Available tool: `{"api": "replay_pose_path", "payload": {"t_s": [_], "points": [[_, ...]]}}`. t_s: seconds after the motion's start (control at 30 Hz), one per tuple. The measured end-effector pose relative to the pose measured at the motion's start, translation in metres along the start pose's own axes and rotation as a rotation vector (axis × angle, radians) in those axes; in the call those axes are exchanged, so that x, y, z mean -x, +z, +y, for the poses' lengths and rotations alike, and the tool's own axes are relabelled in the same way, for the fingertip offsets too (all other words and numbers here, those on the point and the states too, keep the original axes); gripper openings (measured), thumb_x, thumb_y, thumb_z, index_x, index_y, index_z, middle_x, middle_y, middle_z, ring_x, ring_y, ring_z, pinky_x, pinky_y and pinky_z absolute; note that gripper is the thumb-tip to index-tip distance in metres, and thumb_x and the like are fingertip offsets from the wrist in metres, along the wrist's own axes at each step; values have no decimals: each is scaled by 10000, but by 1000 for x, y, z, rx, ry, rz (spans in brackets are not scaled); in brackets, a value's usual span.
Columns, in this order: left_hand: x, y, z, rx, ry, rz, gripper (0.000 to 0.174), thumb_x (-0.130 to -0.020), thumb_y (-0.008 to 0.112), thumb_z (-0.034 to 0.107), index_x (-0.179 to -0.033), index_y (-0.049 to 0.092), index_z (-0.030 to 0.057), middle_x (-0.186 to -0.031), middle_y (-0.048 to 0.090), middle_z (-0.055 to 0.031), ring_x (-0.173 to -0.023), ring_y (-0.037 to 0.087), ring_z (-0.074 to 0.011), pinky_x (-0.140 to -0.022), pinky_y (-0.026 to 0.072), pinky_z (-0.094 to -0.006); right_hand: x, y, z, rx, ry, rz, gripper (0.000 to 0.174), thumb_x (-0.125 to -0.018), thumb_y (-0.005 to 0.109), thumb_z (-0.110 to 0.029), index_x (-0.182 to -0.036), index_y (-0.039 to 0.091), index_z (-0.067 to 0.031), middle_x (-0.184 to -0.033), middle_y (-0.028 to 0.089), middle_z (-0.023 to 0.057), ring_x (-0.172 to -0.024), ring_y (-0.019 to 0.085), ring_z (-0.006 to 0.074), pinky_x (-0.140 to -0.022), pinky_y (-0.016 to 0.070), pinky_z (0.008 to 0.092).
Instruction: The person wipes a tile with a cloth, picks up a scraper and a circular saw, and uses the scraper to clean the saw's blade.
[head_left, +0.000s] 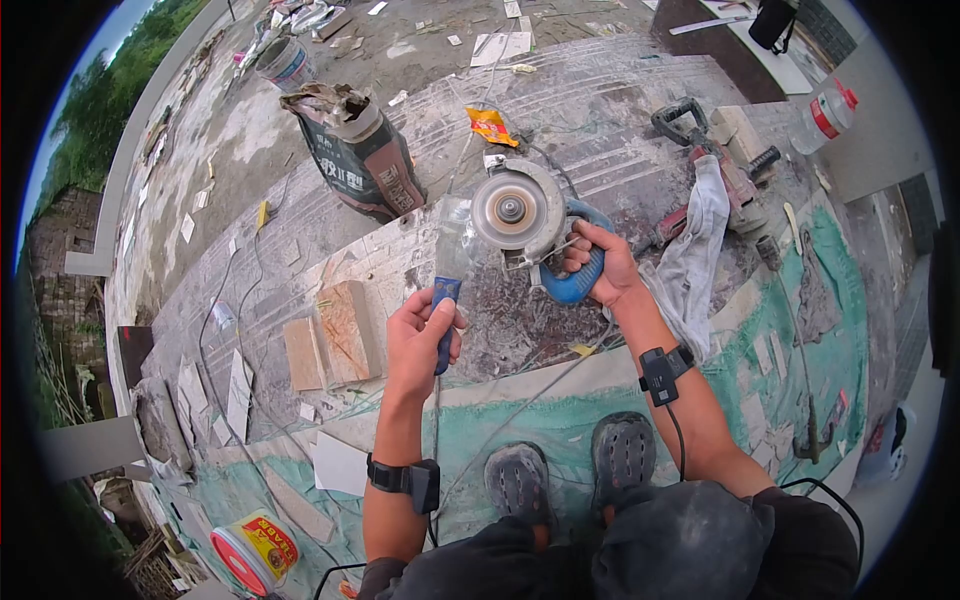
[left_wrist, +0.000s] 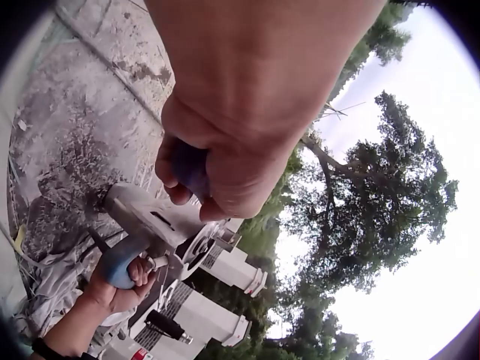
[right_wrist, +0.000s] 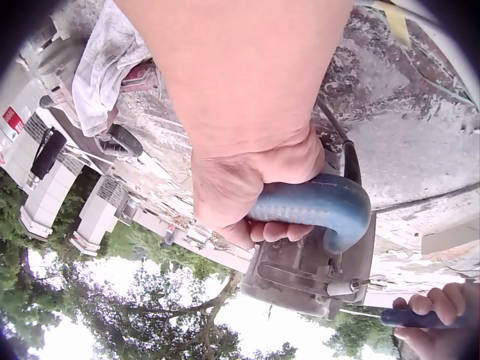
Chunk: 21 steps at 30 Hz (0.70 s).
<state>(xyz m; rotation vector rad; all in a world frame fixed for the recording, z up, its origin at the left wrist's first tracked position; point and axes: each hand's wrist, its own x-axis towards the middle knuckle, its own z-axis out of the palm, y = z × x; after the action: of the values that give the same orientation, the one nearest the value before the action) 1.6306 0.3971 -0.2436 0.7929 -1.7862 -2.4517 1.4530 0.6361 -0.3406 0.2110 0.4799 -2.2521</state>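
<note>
A blue-handled saw point(head_left: 530, 220) is held above the middle of the worn board point(head_left: 500, 340), its round disc point(head_left: 511, 207) turned upward: brown and grey at the centre, ringed by a pale, dusty metal guard point(head_left: 556, 205). Its curved blue handle point(head_left: 575, 282) is gripped by the right hand point(head_left: 605, 265). In the left hand point(head_left: 425, 335) a dark blue tool handle point(head_left: 446, 295) is held, fingers curled around it; a thin shaft is shown by the right wrist view, pointed at the saw — whether contact is made cannot be told.

The board is stained dark, scuffed and dusted white. Toward its far edge a torn paper bag point(head_left: 355, 160) is stood, with an orange packet point(head_left: 490, 127) nearby; toward the right edge a white cloth point(head_left: 697, 235) is draped by a red power tool point(head_left: 735, 185). Along the near edge green netting point(head_left: 560, 405) is spread, littered with tile pieces. The site is open-air — trees point(left_wrist: 360, 202) and pale sky are seen beyond.
</note>
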Motion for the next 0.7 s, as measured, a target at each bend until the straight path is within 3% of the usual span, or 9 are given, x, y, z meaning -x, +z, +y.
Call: {"api": "replay_pose_path", "payload": {"t_s": [0.2,0.27,0.3,0.33,0.4,0.43,0.5,0.63,0.7], "points": [[-8,-28,10,-448,49,12,363,-925,714,245,-1130,583,-25,-767,638,-58,-558,569,-114,-494,452,-265,1,8,1,21,-15,49,133,-990,589,-174,-881,565,-101,-681,452,-24,-619,511,111,-598,490,309],[-14,-42,5,-992,315,60,308,-922,691,182,-1133,567,-4,-746,602,-45,-620,575,-133,-562,457,-302,2,8,0,23,-21,56,128,-989,591,-174,-886,568,-101,-684,452,-24,-619,507,112,-597,487,307],[-14,-46,8,-1147,292,65,329,-927,681,218,-1130,547,-3,-761,633,-124,-689,636,-252,-635,485,-390,2,8,0,19,-16,56,124,-988,592,-173,-891,569,-100,-691,454,-25,-619,503,111,-595,482,302],[-14,-53,5,-1147,293,64,329,-927,681,218,-1130,547,-3,-761,633,-124,-689,636,-252,-635,485,-390,1,8,0,15,-12,55,119,-988,594,-173,-897,571,-99,-698,456,-25,-619,499,109,-594,477,297],[-16,-61,-3,-1461,425,139,329,-945,655,257,-1120,547,0,-800,649,-208,-716,643,-400,-652,486,-474,0,6,-1,18,-11,54,118,-987,595,-171,-897,569,-99,-703,458,-27,-620,497,108,-595,474,296],[-17,-65,-6,-1460,425,138,329,-945,655,257,-1120,547,0,-800,649,-208,-716,643,-400,-652,486,-474,0,4,-1,19,-7,52,117,-987,597,-169,-898,568,-98,-709,460,-29,-620,495,106,-595,472,295],[-14,-64,2,-1434,208,119,329,-950,641,257,-1142,539,10,-863,663,-255,-805,619,-488,-702,473,-532,0,3,-1,15,-6,55,116,-986,599,-169,-901,567,-98,-712,460,-29,-621,494,104,-596,471,298],[-16,-71,31,-1368,342,-2,314,-955,621,235,-1131,522,-5,-888,647,-230,-846,627,-434,-721,478,-517,0,2,-1,-1,1,42,122,-985,605,-170,-896,564,-98,-719,459,-27,-626,496,104,-600,473,307],[-22,-78,50,-1594,554,-82,301,-933,628,191,-1136,522,-5,-918,607,-203,-910,595,-396,-776,472,-480,-2,-1,1,-3,0,40,125,-986,604,-172,-894,564,-98,-720,459,-25,-627,497,106,-600,474,309]]}}
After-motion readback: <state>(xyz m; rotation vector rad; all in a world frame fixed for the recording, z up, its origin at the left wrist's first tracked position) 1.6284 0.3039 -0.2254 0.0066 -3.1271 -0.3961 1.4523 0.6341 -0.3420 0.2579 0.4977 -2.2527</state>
